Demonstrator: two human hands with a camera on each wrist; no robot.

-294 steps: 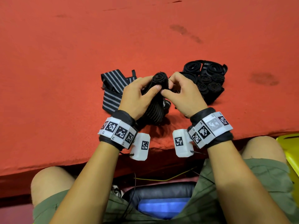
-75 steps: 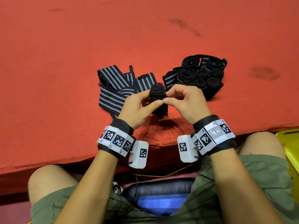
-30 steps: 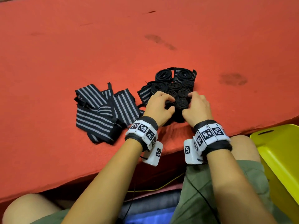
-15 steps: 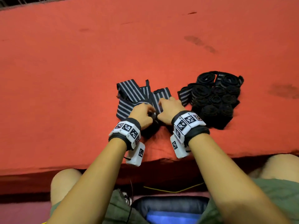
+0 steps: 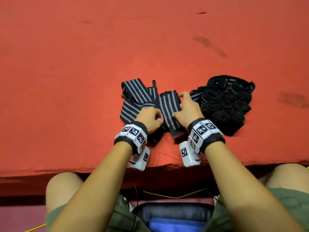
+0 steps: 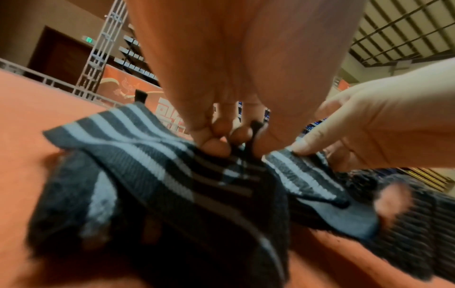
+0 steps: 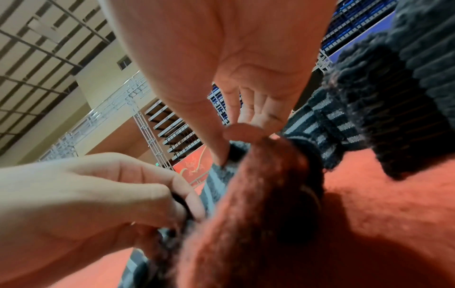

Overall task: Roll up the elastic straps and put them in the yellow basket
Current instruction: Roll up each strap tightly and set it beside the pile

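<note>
- A red cloth-covered worktop (image 5: 83, 64) carries two groups of black-and-grey striped elastic straps.
- The unrolled straps (image 5: 133, 99) lie in a loose overlapping heap near the front edge, just left of the middle.
- One flat strap (image 5: 168, 108) from that heap runs toward the person, between the two hands.
- The left hand (image 5: 149, 118) sits on the strap's left edge with its fingers (image 6: 216, 147) curled in; in the left wrist view the fingertips pinch a thin black loop (image 6: 252, 136) that stands up from the striped fabric.
- The right hand (image 5: 187, 109) is at the strap's right edge. Its thumb presses down on the striped fabric, and the forefinger reaches to the strap's far corner; the other fingers are loosely spread.
- In the right wrist view the thumb (image 7: 216, 140) and a bent fingertip meet on the dark edge of the strap, so the hand pinches it lightly.
- The rolled straps (image 5: 224, 104) stand on end in a tight cluster just right of the right hand, spirals facing up, all on the worktop.
- The yellow basket does not show in any view.
- Both wrists wear black bands with white marker blocks (image 5: 133, 133).
- Below the worktop edge are bare knees, green shorts (image 5: 292, 203) and a yellow cable (image 5: 175, 196).
</note>
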